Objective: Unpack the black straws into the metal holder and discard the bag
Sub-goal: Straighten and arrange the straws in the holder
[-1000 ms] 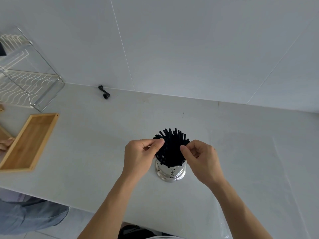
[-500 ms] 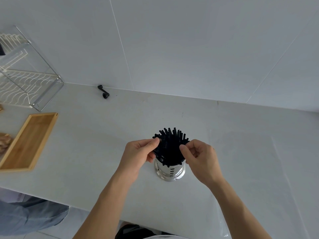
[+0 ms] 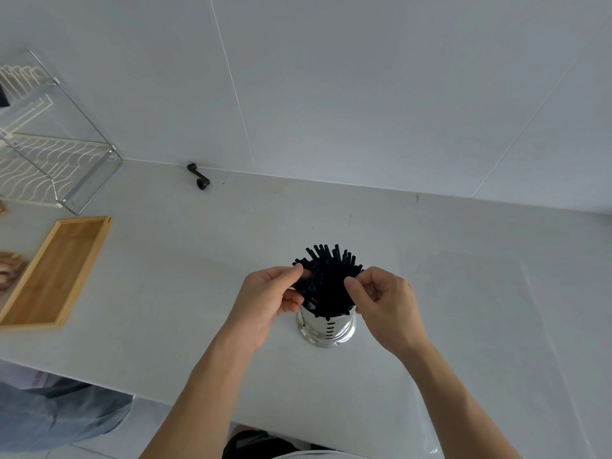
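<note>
A bundle of black straws [image 3: 326,279] stands fanned out in the shiny perforated metal holder [image 3: 326,329] on the grey counter. My left hand [image 3: 268,299] is at the left side of the bundle, thumb and fingers pinched on the outer straws. At the right side, my right hand [image 3: 387,303] pinches straw tips between thumb and forefinger. A clear plastic bag [image 3: 496,326] lies flat on the counter to the right of the holder, faint and hard to outline.
A wooden tray [image 3: 58,270] lies at the left, with a wire dish rack [image 3: 49,154] behind it. A small black crank-like part [image 3: 198,177] sits by the wall. Another person's hand [image 3: 8,270] and jeans [image 3: 49,415] show at the left edge.
Both hands stay at the straws. My left thumb has shifted slightly along the bundle's left side; the holder has not moved.
</note>
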